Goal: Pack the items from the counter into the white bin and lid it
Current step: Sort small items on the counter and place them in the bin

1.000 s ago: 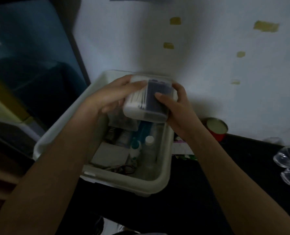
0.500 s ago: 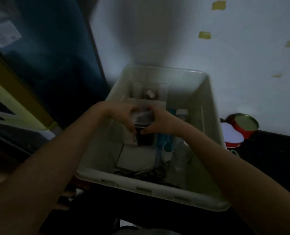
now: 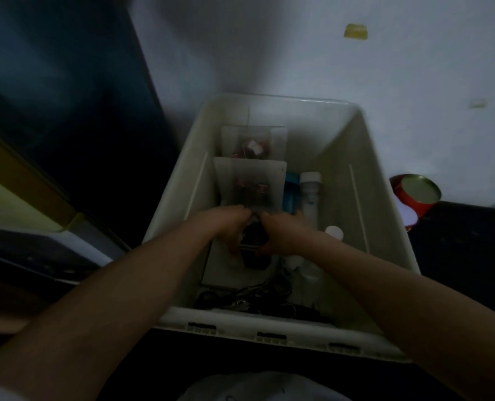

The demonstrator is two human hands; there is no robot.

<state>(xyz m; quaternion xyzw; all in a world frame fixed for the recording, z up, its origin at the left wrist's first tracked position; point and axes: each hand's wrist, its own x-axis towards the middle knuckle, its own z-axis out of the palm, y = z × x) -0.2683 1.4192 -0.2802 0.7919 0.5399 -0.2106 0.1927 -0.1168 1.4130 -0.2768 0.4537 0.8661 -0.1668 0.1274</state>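
The white bin (image 3: 382, 215) stands on the dark counter against the wall. Both my hands reach down inside it. My left hand (image 3: 226, 227) and my right hand (image 3: 281, 234) hold a clear plastic box with a dark insert (image 3: 253, 247) between them, low in the bin on top of a flat white item (image 3: 226, 273). Beyond the hands lie two clear packets (image 3: 252, 180) with small red parts. A blue bottle (image 3: 291, 195) and white-capped bottles (image 3: 310, 192) lie to the right. Dark cables (image 3: 240, 299) sit at the bin's near end.
A red round tin with a gold lid (image 3: 417, 193) stands on the counter right of the bin. A dark blue panel (image 3: 67, 96) fills the left side. The white wall (image 3: 385, 68) carries bits of yellow tape. No bin lid shows.
The clear box went from above the bin's rim down into the bin, carried by both hands. The view has tilted further down and closer over the bin.
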